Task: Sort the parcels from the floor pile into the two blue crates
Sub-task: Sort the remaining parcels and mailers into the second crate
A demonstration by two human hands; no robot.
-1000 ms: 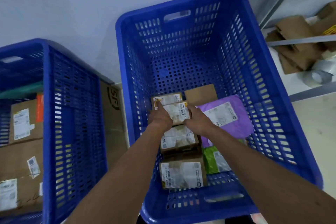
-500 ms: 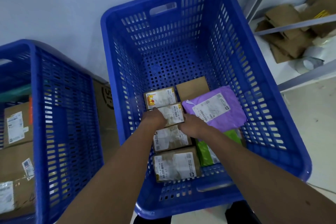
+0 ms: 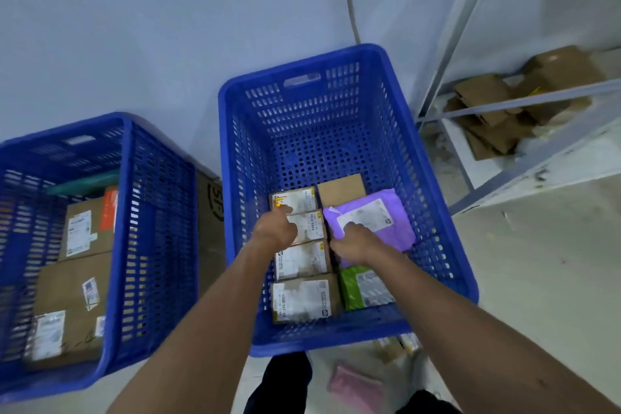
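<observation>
Under the left hand (image 3: 275,228), inside the blue crate (image 3: 319,118): small cardboard box (image 3: 311,227), stiff, likely light; take by its side edges. Under the right hand (image 3: 356,242): purple mailer (image 3: 400,232), soft, likely slippery. Fingers of both hands are bent; I cannot tell whether they grip.

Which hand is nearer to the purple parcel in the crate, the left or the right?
Right. The right hand touches the purple parcel at its near-left edge; the left hand is on a brown box to its left.
</observation>
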